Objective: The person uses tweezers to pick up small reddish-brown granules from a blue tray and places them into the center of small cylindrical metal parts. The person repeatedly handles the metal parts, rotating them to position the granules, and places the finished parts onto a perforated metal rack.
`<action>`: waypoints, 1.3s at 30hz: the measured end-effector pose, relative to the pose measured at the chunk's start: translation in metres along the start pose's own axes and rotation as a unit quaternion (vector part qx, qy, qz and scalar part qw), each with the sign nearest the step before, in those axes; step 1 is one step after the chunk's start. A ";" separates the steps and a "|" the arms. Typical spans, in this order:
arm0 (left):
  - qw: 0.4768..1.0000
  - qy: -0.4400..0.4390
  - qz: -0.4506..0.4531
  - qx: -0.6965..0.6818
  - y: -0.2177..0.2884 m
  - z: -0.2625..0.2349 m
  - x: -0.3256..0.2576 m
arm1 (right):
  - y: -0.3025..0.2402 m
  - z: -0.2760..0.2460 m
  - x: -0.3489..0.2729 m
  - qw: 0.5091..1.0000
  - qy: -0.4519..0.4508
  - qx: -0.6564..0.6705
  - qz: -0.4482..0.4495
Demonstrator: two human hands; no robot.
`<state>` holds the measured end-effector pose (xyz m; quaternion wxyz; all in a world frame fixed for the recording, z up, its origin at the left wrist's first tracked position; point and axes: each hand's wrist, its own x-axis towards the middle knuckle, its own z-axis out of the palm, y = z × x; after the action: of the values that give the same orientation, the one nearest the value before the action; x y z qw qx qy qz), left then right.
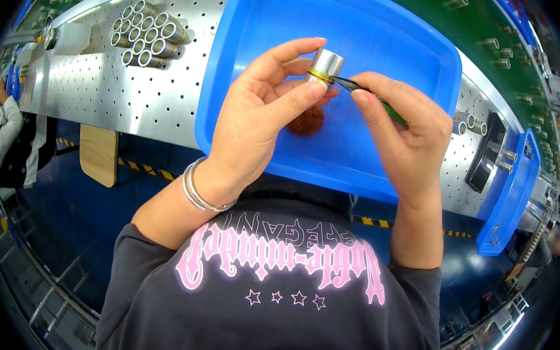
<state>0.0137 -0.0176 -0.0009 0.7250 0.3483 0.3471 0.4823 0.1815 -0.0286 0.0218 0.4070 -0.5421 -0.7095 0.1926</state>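
Note:
My left hand (259,101) grips a short silver metal sleeve (328,62) between thumb and fingers, above a blue plastic tray. A yellow ring (319,75) runs around the sleeve's lower part. In my right hand (409,116) is a slim pointed tool (348,83) with a dark tip and green handle, pinched between thumb and forefinger. Its tip touches or nearly touches the sleeve at the yellow ring. Part of the handle is hidden by my fingers. Below the sleeve, a reddish-brown tangled clump (306,122) lies in the blue tray (209,103).
Several metal sleeves (148,33) stand grouped on the perforated metal bench (174,101) left of the tray. A few more sleeves (471,122) lie at right, near a black flat device (487,155) and a smaller blue bin (512,193). A wooden stool (98,155) stands below the bench. Another person's sleeve (4,133) shows far left.

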 end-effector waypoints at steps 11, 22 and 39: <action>0.999 -0.005 -0.031 -0.044 0.005 0.000 0.000 | -0.004 -0.001 0.002 0.995 -0.035 0.049 0.076; 0.995 -0.025 -0.087 -0.037 0.002 -0.005 0.001 | 0.008 0.005 0.008 0.997 -0.012 0.068 -0.035; 0.997 -0.038 -0.060 0.000 0.003 0.001 0.002 | 0.007 0.006 0.007 0.979 0.002 0.190 0.070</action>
<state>0.0141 -0.0148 0.0013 0.7652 0.3453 0.3397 0.4241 0.1810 -0.0191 0.0158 0.4898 -0.5036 -0.6192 0.3508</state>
